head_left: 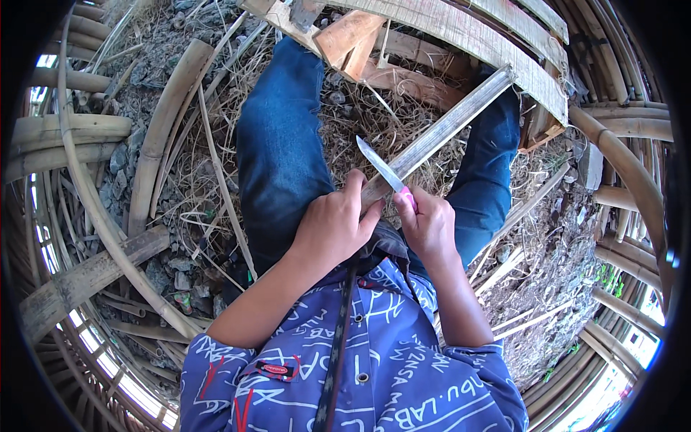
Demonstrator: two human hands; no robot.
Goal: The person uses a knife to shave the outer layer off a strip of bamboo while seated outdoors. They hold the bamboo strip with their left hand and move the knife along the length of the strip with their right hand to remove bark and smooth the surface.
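Observation:
A split bamboo strip slants from my lap up to a wooden slatted crate, its far end against the crate's edge. My left hand is wrapped round the strip's near end, thumb and forefinger on either side of it. In my right hand is a knife with a pink handle, gripped in the fist. Its blade lies across the strip and points up and to the left. From this view I cannot tell whether the edge bites into the bamboo.
My knees in blue jeans flank the strip. Dry shavings litter the ground between them. Bamboo poles and a thick bamboo piece lie to the left among grey stones. More bamboo poles stand at the right.

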